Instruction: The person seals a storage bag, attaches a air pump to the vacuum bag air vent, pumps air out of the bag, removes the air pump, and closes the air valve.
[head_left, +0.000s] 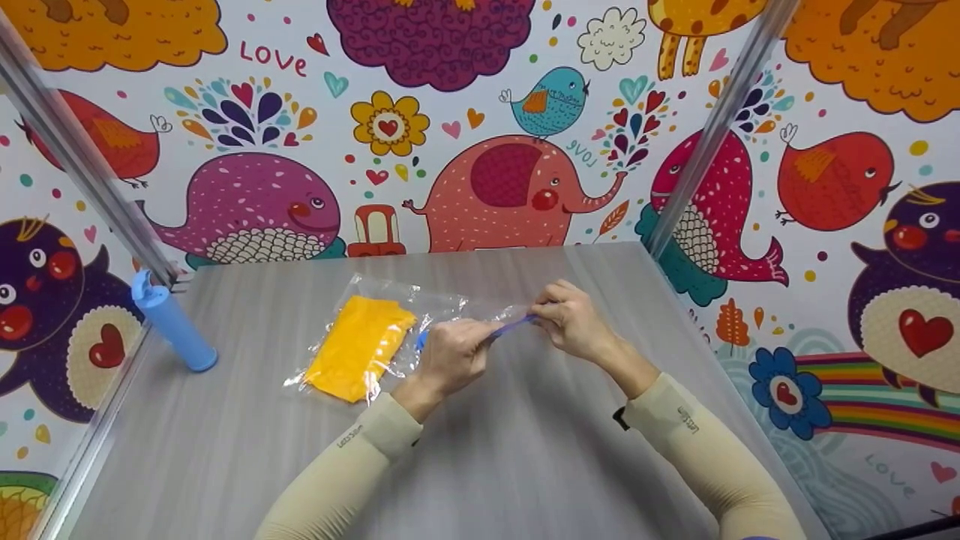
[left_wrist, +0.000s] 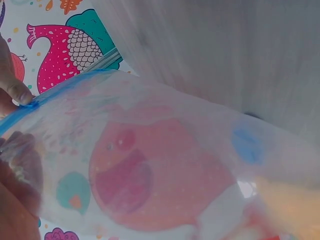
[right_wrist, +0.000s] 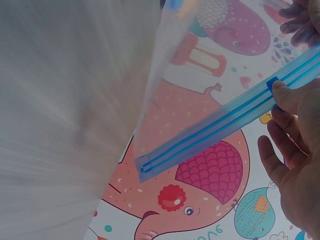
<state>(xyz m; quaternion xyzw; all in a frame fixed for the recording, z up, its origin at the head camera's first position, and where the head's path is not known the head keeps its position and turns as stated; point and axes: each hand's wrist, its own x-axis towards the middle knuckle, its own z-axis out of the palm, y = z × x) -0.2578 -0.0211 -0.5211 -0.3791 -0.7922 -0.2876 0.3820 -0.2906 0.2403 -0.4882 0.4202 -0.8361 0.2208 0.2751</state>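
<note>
Key relation, as I read it: the blue zip strip [head_left: 514,325] runs straight between the two hands, long axis slanting from the left hand [head_left: 452,354] up and slightly away to the right hand [head_left: 571,319]. Both hands are on it, neither has to reach. Left thumb and fingers pinch the near end of that stretch, right fingertips pinch the far end. Clear zip bag [head_left: 435,301] extends left from the strip, past the left hand, over the grey tabletop [head_left: 487,465]; folded yellow item [head_left: 356,349] inside sits left of both hands, left hand nearer. Right wrist view: a thumb rests on the blue slider [right_wrist: 273,83], can't tell for sure whose; strip's lower-left end there has no hand on it. Light blue bottle [head_left: 176,328] stands well apart, far left
</note>
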